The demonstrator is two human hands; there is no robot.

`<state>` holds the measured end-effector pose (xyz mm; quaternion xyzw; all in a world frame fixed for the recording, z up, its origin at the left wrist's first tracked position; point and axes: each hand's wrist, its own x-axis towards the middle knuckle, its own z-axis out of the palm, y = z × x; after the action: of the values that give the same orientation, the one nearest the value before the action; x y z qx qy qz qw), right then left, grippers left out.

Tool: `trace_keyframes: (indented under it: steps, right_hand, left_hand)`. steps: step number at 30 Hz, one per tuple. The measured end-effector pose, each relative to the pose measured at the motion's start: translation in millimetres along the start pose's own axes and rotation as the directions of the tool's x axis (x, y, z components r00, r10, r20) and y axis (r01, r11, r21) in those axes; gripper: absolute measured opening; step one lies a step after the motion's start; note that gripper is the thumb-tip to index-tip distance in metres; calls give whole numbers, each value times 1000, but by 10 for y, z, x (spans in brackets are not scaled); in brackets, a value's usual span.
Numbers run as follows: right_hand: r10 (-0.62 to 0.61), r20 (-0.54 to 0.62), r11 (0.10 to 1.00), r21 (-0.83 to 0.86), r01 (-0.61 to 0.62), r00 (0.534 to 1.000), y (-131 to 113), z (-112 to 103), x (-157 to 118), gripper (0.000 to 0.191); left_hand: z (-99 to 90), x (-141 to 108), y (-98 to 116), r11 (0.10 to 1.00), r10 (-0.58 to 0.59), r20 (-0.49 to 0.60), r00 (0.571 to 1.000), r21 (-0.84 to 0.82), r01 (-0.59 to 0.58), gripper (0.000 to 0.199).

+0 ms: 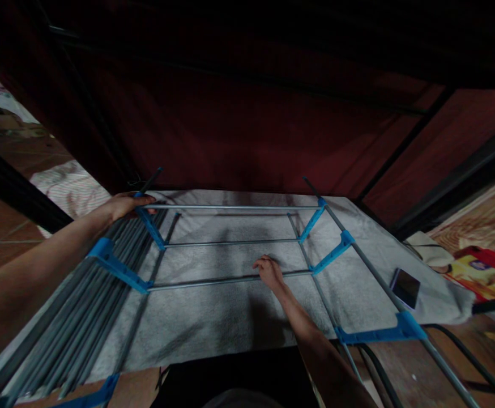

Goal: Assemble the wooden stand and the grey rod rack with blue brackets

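Note:
A partly built rack of grey metal tubes point(230, 207) and blue plastic brackets point(335, 253) stands over a pale cloth. My left hand point(131, 206) reaches to the far left corner, its fingers closed around the frame beside a blue bracket point(150, 228). Part of that grip is hidden. Near the middle, my right hand point(270, 272) lies across a lower crossbar point(205, 282), with its fingers curled over the bar. Several loose tubes point(81, 317) lie side by side under my left arm. Another blue bracket point(122, 271) joins the left side tube to this lower crossbar.
A phone point(405, 288) lies on the cloth point(213, 328) at the right. Beyond it is a red and yellow package point(485, 272). Dark red fabric point(239, 130) on a dark frame rises behind the rack. Striped cloth point(71, 187) lies on the tiled floor at left.

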<state>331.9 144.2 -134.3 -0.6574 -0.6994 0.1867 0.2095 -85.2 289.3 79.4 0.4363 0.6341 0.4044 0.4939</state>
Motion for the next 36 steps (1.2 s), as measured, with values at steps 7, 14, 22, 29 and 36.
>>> trace_keyframes:
  steps: [7, 14, 22, 29, 36]
  right_hand:
    - [74, -42, 997, 10, -74, 996, 80, -41, 6, 41]
    - [113, -54, 992, -43, -116, 992, 168, -90, -37, 43]
    - [122, -28, 986, -107, -125, 992, 114, -83, -62, 42]
    - [123, -22, 984, -125, -125, 992, 96, -102, -58, 43]
    - [118, -17, 985, -122, -119, 993, 95, -109, -60, 43]
  left_hand:
    - [-45, 89, -31, 999, 21, 13, 1000, 29, -21, 47]
    - [-3, 37, 1, 999, 20, -1, 1000, -25, -20, 50]
    - [22, -18, 40, 999, -11, -15, 1000, -31, 10, 43]
    - [-11, 44, -10, 999, 4, -8, 1000, -33, -4, 45]
    - [-2, 43, -10, 999, -13, -12, 1000, -31, 13, 41]
